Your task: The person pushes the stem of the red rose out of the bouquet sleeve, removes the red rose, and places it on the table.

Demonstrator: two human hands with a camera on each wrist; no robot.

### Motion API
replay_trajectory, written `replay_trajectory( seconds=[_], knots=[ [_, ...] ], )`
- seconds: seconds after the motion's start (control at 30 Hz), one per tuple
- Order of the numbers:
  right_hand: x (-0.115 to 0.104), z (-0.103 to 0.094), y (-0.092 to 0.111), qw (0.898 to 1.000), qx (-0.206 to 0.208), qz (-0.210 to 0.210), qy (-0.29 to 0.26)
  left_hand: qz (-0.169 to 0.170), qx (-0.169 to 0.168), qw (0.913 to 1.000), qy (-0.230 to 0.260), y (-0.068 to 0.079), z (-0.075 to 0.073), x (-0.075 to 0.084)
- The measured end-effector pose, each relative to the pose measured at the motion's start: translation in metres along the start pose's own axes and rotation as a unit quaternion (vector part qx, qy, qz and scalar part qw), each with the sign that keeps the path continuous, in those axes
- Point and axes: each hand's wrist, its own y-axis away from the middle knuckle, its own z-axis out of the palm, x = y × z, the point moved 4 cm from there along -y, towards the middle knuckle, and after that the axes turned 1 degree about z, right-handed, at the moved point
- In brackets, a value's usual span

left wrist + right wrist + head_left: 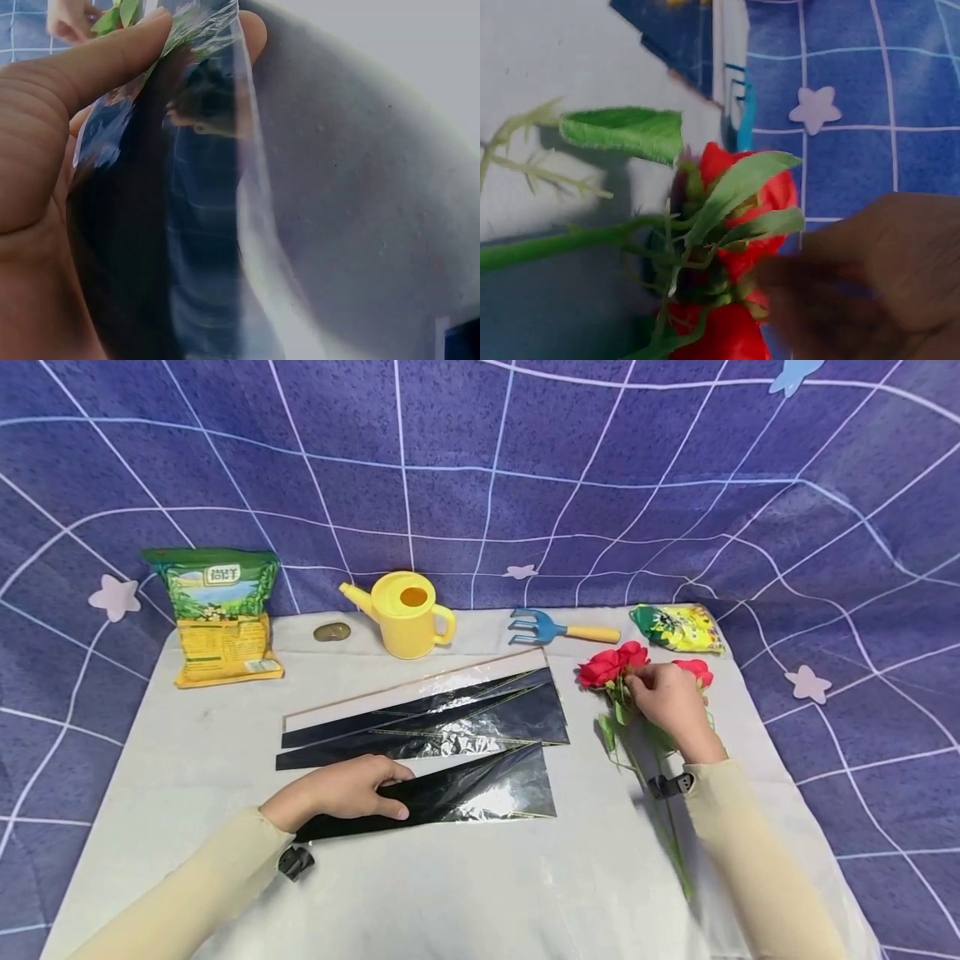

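Note:
A black-and-clear plastic flower sleeve (480,789) lies at the front middle. My left hand (352,787) grips it near its narrow left end; in the left wrist view the thumb (112,64) is over the film and the other fingers are behind it. On the right, my right hand (670,700) pinches an artificial red rose (600,669) just below its bloom. The green stem (678,856) runs down toward the front of the table, under the forearm. Another red bloom (696,671) shows behind the hand. In the right wrist view the fingers blur beside the petals (769,199).
More flower sleeves (420,735) lie overlapped behind the gripped one. Along the back stand a green-and-yellow bag (225,618), a brown stone (332,632), a yellow watering can (405,622), a blue hand rake (546,627) and a small yellow packet (678,627). A patterned blue cloth (450,435) rises behind.

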Motion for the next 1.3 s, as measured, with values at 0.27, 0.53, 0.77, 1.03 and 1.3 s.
replay_trajectory(
  seconds=[0.27,0.53,0.77,1.03,1.3],
  knots=[
    [-0.061,0.014,0.023,0.967,-0.053,-0.229,-0.098,-0.005,0.002,0.9999,-0.013,-0.001,-0.001,0.002],
    [-0.096,0.074,0.053,0.93,-0.225,-0.284,-0.062,-0.004,0.022,0.9985,-0.05,0.004,-0.003,0.005],
    [-0.088,0.08,0.047,0.912,-0.279,-0.241,-0.178,0.028,0.077,0.9954,-0.05,0.026,-0.009,-0.002],
    [-0.069,0.063,0.034,0.925,-0.29,-0.144,-0.196,0.003,0.171,0.9835,0.06,0.094,-0.039,-0.039],
    [-0.063,0.068,0.03,0.944,-0.269,-0.131,-0.139,-0.041,0.202,0.9784,-0.007,0.116,-0.039,-0.076]
  ],
)
